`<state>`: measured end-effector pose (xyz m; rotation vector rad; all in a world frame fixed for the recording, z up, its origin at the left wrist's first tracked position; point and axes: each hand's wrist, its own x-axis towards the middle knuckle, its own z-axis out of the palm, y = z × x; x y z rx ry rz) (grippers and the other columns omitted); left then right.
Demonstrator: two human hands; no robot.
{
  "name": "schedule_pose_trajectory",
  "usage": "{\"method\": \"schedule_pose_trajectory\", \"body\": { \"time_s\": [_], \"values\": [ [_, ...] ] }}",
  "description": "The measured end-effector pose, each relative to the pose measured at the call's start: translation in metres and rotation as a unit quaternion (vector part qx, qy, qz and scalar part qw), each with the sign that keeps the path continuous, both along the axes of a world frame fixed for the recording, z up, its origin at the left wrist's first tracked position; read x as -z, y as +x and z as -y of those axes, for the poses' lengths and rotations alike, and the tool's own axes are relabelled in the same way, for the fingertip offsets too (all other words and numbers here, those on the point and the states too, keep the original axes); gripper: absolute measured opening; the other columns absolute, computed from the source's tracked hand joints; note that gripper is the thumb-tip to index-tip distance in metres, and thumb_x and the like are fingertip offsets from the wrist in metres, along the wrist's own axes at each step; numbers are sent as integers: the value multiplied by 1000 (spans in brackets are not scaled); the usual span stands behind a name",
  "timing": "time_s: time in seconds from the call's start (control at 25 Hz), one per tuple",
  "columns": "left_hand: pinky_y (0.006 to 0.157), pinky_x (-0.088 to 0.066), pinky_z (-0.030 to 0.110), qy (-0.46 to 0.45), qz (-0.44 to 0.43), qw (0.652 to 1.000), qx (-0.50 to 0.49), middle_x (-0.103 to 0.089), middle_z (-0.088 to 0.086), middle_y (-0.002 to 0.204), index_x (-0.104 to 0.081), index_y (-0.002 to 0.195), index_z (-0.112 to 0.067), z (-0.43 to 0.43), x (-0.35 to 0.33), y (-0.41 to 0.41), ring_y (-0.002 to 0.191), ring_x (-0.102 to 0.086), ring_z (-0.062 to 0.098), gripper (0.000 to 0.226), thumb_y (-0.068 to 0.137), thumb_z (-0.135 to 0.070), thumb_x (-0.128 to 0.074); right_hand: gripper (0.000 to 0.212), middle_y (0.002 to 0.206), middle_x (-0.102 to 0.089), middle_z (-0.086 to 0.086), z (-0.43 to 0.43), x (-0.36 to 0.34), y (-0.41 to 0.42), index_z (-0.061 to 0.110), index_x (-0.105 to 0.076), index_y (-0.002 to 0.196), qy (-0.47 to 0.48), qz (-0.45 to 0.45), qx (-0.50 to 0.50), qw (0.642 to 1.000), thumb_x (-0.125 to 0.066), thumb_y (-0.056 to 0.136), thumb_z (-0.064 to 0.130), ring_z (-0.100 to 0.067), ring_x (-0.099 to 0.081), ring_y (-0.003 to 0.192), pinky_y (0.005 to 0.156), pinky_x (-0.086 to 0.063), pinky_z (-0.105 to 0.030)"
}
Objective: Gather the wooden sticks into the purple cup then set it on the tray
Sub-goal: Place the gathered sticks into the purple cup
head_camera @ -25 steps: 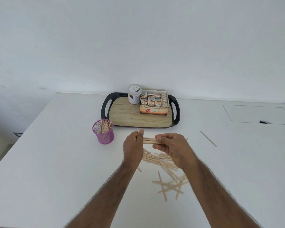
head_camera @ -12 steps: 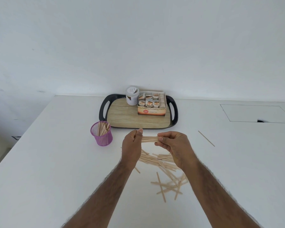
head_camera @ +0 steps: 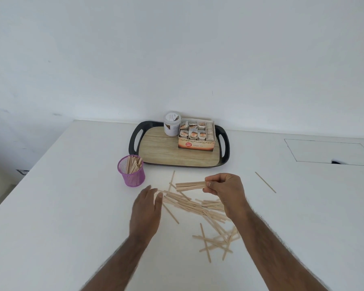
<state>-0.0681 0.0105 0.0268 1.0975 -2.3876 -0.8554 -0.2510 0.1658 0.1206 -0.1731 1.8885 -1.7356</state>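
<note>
A purple mesh cup (head_camera: pixel 131 173) stands on the white table, left of centre, with several wooden sticks upright in it. My right hand (head_camera: pixel 225 190) pinches a small bundle of sticks (head_camera: pixel 190 186) by its right end, held level above the table. Straight-fingered and holding nothing, my left hand (head_camera: pixel 148 206) hovers low at the left edge of the loose stick pile (head_camera: pixel 198 206). More sticks lie crossed nearer to me (head_camera: pixel 216 242). The wood-faced tray with black handles (head_camera: pixel 168 156) sits behind the cup.
On the tray stand a white jar (head_camera: pixel 172 123) and an open box of tea bags (head_camera: pixel 197 134). One stray stick (head_camera: pixel 265 182) lies off to the right. A rectangular outline with a dark slot (head_camera: pixel 328 153) marks the table at far right. The wall runs behind.
My left hand has let go of the bundle and dropped down and left toward the pile. The right hand alone now holds the bundle.
</note>
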Motion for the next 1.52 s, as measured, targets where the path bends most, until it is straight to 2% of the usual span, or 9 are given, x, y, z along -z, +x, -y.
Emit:
{"method": "schedule_pose_trajectory", "body": {
  "time_s": [0.08, 0.2, 0.36, 0.52, 0.68, 0.92, 1.12, 1.28, 1.52],
  "values": [
    [127, -14, 40, -43, 97, 994, -11, -27, 9, 167, -44, 152, -14, 9, 23, 22, 156, -17, 26, 54, 108, -43, -33, 16, 85, -76, -16, 10, -5, 1, 2, -77, 83, 13, -19, -5, 1000, -70, 85, -13, -28, -76, 70, 65, -60, -21],
    [127, 2, 44, -78, 183, 980, -17, -1, 11, 172, -20, 162, -14, 16, 43, 42, 158, 4, 30, 64, 107, -46, -27, 17, 86, -76, -14, 42, -18, 5, 4, -77, 81, 27, -63, -37, 997, -70, 85, -11, -24, -76, 70, 63, -58, -19],
    [128, 2, 45, -67, 191, 979, -22, 6, 9, 171, -8, 164, -14, 17, 49, 47, 158, 7, 29, 66, 108, -45, -24, 23, 82, -73, -5, 106, -40, 11, 11, -75, 78, 43, -173, -99, 979, -69, 85, -11, -21, -75, 71, 68, -63, -26],
    [128, 5, 42, -69, 195, 978, -21, 6, 7, 172, -6, 164, -16, 17, 50, 46, 158, 9, 27, 67, 107, -47, -21, 18, 79, -72, -7, 173, -49, 22, 4, -76, 83, 65, -286, -161, 942, -64, 86, -9, -27, -74, 76, 71, -64, -33],
    [127, 7, 43, -77, 211, 974, -19, 11, 6, 171, -2, 164, -18, 19, 52, 48, 158, 12, 28, 68, 105, -50, -15, 28, 90, -76, -9, 228, -44, 47, 6, -78, 91, 152, -439, -253, 848, -53, 87, -5, -23, -72, 81, 74, -61, -38],
    [126, 9, 43, -87, 214, 973, -21, 7, 8, 172, -5, 164, -17, 21, 57, 48, 158, 8, 30, 68, 104, -49, -13, 28, 107, -71, -12, 259, -14, 69, 6, -73, 105, 272, -561, -386, 680, -52, 92, -5, -29, -68, 97, 85, -57, -42],
    [127, 4, 45, -88, 210, 973, -21, 1, 10, 172, -11, 164, -16, 23, 60, 47, 158, 2, 32, 71, 101, -51, -5, 25, 109, -70, -8, 256, -4, 77, 10, -71, 114, 299, -634, -403, 588, -55, 96, 4, -25, -64, 102, 82, -57, -38],
    [126, 6, 44, -89, 212, 973, -23, 2, 9, 172, -9, 164, -17, 23, 62, 48, 158, 3, 30, 70, 102, -50, -5, 20, 110, -65, -6, 243, -2, 76, 9, -70, 110, 273, -637, -406, 595, -53, 100, 12, -22, -56, 108, 81, -58, -38],
    [126, 7, 42, -79, 194, 978, -12, 1, 8, 172, -12, 164, -18, 23, 60, 51, 158, 5, 27, 64, 107, -44, -23, 19, 94, -66, 0, 155, 6, 23, 10, -69, 89, 186, -568, -248, 762, -53, 98, 15, -18, -57, 91, 71, -53, -35]
  ]
}}
